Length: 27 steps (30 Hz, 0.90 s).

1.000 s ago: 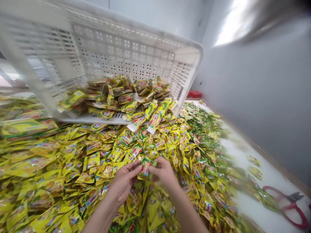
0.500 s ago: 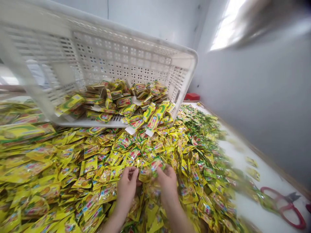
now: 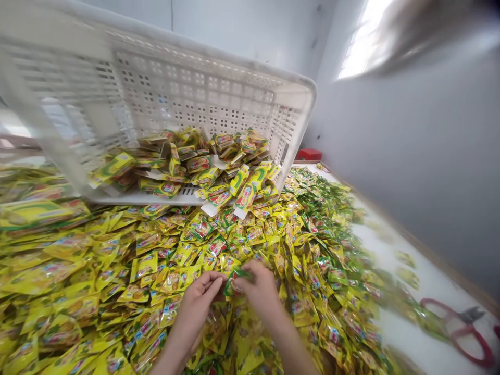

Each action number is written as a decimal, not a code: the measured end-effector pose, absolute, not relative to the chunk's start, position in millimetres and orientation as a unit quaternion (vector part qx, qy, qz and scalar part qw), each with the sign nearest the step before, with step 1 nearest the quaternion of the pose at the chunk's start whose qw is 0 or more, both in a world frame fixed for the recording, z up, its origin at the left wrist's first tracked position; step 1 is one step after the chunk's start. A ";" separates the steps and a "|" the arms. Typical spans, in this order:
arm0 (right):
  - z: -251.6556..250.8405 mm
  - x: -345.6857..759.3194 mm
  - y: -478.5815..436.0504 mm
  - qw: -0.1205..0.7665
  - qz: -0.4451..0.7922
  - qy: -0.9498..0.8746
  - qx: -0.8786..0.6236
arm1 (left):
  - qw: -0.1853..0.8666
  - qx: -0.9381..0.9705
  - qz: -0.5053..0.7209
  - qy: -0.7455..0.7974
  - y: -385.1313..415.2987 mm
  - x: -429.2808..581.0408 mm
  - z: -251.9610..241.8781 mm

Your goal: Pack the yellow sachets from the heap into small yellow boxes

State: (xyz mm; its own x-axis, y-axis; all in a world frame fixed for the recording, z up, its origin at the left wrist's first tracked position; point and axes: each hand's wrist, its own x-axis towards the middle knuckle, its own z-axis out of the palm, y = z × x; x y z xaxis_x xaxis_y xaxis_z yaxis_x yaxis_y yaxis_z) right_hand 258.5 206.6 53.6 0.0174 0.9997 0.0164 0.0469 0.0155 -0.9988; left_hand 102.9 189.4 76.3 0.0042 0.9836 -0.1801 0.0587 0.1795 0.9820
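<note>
Over a heap of small yellow and green sachets (image 3: 148, 265), my two hands are close together, almost fingertip to fingertip. My right hand (image 3: 260, 286) pinches a green sachet (image 3: 233, 284) with a red picture between thumb and fingers. My left hand (image 3: 203, 291) is closed, its thumb and forefinger pressed together at the left edge of that sachet. Whatever else lies between the left fingers is hidden. Loose sachets surround both wrists.
A white perforated basket (image 3: 299, 120) lies tipped on its side behind the heap, with several small yellow cartons (image 3: 199, 164) inside. Red-handled scissors (image 3: 461, 333) lie on the white tabletop (image 3: 406, 317) at right. A red object (image 3: 309, 154) sits at the far corner by the wall.
My right hand has moved slightly left, bringing the green sachet down to my left fingertips. The yellow sachet seen between the hands before is now covered. Basket and heap look unchanged.
</note>
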 end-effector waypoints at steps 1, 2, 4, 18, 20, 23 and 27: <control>50.6 256.7 207.4 0.488 0.480 -0.523 -0.508 | 0.531 0.466 0.438 0.556 188.5 102.2 76.2; 47.1 255.1 207.6 0.478 0.486 -0.533 -0.502 | 0.534 0.464 0.438 0.556 188.9 102.1 74.2; 39.2 252.6 206.8 0.468 0.481 -0.551 -0.495 | 0.535 0.462 0.438 0.555 193.1 103.2 64.7; 34.1 249.6 195.6 0.530 0.341 -0.508 -0.587 | 0.506 0.418 0.493 0.571 209.7 111.0 55.0; 43.8 251.0 192.3 0.525 0.394 -0.497 -0.567 | 0.512 0.422 0.489 0.565 204.3 113.7 63.7; 57.1 256.9 189.9 0.520 0.452 -0.489 -0.535 | 0.517 0.459 0.460 0.558 204.9 119.5 78.5; 65.2 271.2 189.2 0.548 0.520 -0.406 -0.514 | 0.450 0.528 0.450 0.562 246.5 132.4 104.9</control>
